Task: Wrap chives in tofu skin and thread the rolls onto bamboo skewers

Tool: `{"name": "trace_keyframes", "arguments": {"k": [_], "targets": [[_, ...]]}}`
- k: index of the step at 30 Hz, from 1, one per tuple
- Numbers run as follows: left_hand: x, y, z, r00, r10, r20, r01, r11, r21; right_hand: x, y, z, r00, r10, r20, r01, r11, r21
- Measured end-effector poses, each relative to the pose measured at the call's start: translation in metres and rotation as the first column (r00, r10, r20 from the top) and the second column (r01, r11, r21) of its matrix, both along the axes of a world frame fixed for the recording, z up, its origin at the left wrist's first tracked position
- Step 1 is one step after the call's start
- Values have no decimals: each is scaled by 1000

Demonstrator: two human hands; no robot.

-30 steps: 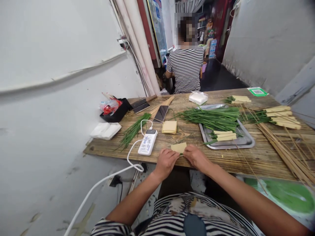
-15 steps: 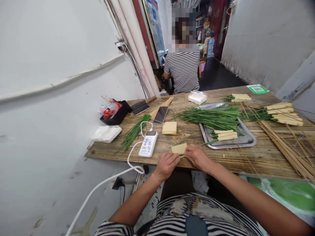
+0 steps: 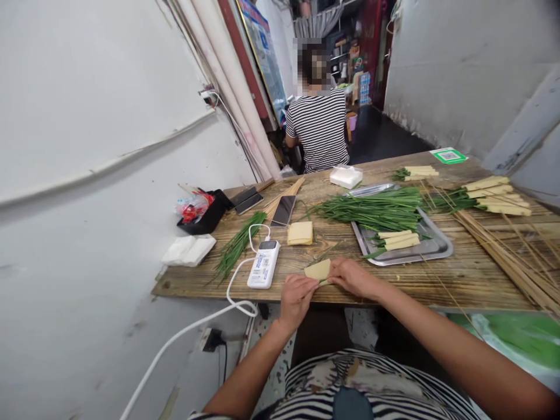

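Observation:
At the near edge of the wooden table, I hold a pale yellow tofu sheet (image 3: 318,269) between both hands. My left hand (image 3: 296,296) pinches its near left corner, and my right hand (image 3: 353,279) grips the right side. A bit of green shows at the sheet's near edge, where it seems folded over chives; my fingers partly hide it. Just beyond lies a stack of tofu sheets (image 3: 300,233). Long green chives (image 3: 371,207) are heaped across a metal tray (image 3: 441,251), with several tofu rolls (image 3: 400,240) at its front.
Bamboo skewers (image 3: 494,248) spread over the right side, near more rolls (image 3: 496,195). On the left are a cabled power bank (image 3: 263,268), a phone (image 3: 283,211), loose chives (image 3: 240,242), a black box (image 3: 212,214) and tissues (image 3: 189,251). A person (image 3: 317,128) sits beyond the table, back turned.
The camera view has shifted slightly. My left hand's wrist is more upright, and both hands stay on the tofu sheet, whose far edge now slants more. The table items have not moved.

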State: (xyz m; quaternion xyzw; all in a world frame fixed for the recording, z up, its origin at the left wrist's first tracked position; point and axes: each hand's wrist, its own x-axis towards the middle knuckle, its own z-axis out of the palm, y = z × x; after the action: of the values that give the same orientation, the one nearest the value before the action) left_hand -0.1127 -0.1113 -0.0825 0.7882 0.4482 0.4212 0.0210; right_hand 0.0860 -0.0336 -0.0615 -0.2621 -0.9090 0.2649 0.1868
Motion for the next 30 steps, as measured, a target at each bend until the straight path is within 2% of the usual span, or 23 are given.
{"name": "trace_keyframes", "arguments": {"k": [8, 14, 21, 25, 28, 30], "targets": [[-4, 0, -6, 969, -15, -245, 38, 995, 89, -3, 10, 4, 1000, 10, 23, -8, 998, -61], [-7, 1, -3, 916, -43, -399, 81, 993, 80, -3, 11, 7, 999, -18, 34, 21, 995, -94], [-2, 2, 0, 895, -42, -445, 69, 997, 44, -5, 13, 7, 993, -89, 77, 101, 980, -173], [-2, 5, 5, 883, -86, -461, 96, 995, -1, -5, 13, 6, 986, -142, 86, 156, 970, -188], [-2, 8, 9, 884, -121, -451, 113, 993, -45, -4, 11, 11, 988, -110, 106, 126, 980, -154], [-2, 9, 10, 894, -136, -428, 121, 991, -62, -3, 6, 14, 988, -74, 139, 87, 992, -90]]}}
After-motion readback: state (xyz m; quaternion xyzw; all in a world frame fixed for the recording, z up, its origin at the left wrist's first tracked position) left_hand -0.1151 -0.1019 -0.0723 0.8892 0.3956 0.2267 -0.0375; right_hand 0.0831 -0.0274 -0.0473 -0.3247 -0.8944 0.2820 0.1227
